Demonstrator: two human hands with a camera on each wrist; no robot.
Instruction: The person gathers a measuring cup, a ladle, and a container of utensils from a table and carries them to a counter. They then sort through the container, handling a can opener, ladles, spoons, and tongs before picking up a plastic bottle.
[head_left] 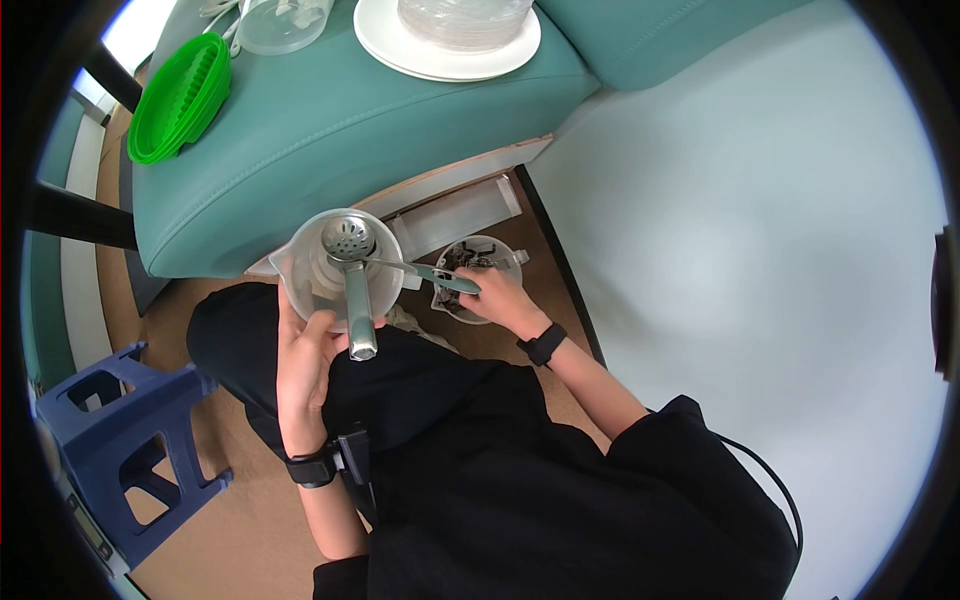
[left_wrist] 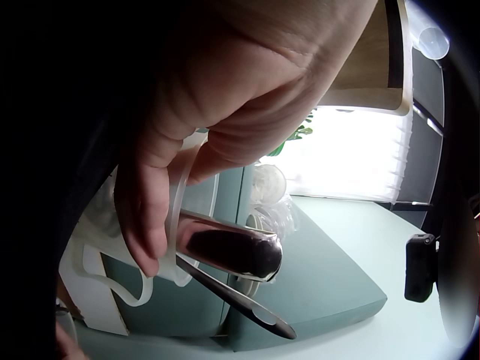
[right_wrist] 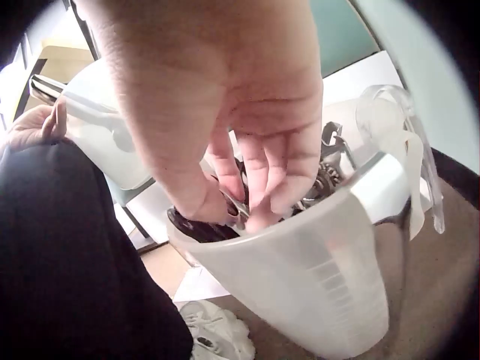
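Observation:
My left hand grips a translucent plastic jug by its side, with the thumb near the rim. A perforated metal spoon leans in it, its broad handle over the rim. A second utensil with a grey-green handle juts out to the right. Low on the right, my right hand reaches into another translucent jug with measuring marks. There, small dark and metal pieces lie heaped. Thumb and fingertips pinch a small shiny metal piece among them.
Above the jugs is a green padded seat, bearing a green strainer-like dish, white plates and a clear container. A blue stool stands at left. A pale panel rises at right. A white shoe is beside the lower jug.

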